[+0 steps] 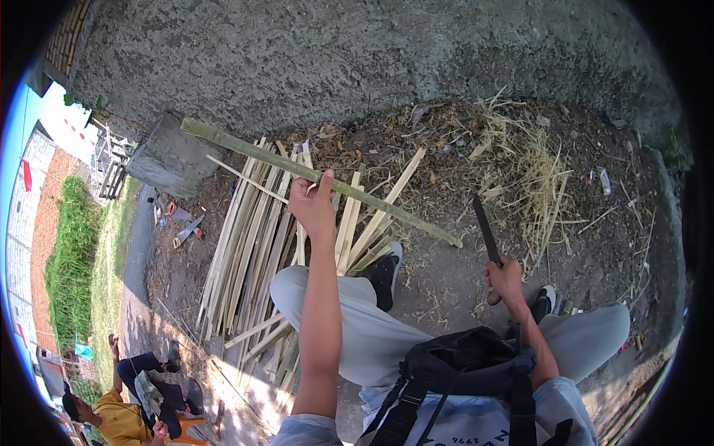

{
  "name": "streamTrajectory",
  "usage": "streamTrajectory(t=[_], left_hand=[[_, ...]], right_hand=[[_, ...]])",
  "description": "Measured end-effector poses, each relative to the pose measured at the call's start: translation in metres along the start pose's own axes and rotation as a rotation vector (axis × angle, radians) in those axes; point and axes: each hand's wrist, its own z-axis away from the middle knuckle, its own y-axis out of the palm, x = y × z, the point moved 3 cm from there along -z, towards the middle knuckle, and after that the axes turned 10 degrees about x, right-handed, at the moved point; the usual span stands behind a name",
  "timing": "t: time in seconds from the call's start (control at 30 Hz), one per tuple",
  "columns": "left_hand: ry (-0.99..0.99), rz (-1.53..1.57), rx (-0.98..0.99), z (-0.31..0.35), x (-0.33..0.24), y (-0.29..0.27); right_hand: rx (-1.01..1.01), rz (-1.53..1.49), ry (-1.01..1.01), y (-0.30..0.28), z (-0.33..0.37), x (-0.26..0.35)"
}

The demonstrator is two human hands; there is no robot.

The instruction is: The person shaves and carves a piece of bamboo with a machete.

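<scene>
A long greenish bamboo strip (260,156) slants across in front of me, its far end up at the left and its near end down at the right. My left hand (312,204) grips it near the middle, thumb on top. In my right hand (504,279) is a knife (486,230) with a long dark blade, its wooden handle in my closed fingers and its tip pointing up and away. The blade is apart from the strip, to the right of its near end. Below my left hand lies a pile of pale split bamboo strips (245,245) on the ground.
A rough concrete wall (357,59) runs along the far side, with a concrete block (175,160) at its left. Bamboo shavings (532,178) heap on the right. A handsaw (188,232) lies left of the pile. Another person (123,412) sits at the lower left.
</scene>
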Motion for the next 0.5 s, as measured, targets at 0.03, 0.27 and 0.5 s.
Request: streamTrajectory(t=[0.03, 0.27, 0.5], left_hand=[[-0.004, 0.001, 0.001, 0.0, 0.001, 0.0], [-0.008, 0.149, -0.151, -0.005, 0.004, -0.011], [0.1, 0.318, -0.239, -0.006, -0.003, -0.026]], right_hand=[[-0.009, -0.017, -0.006, 0.001, 0.001, 0.003], [-0.022, -0.046, -0.003, -0.003, 0.001, 0.002], [-0.053, -0.065, 0.012, -0.006, 0.004, 0.003]])
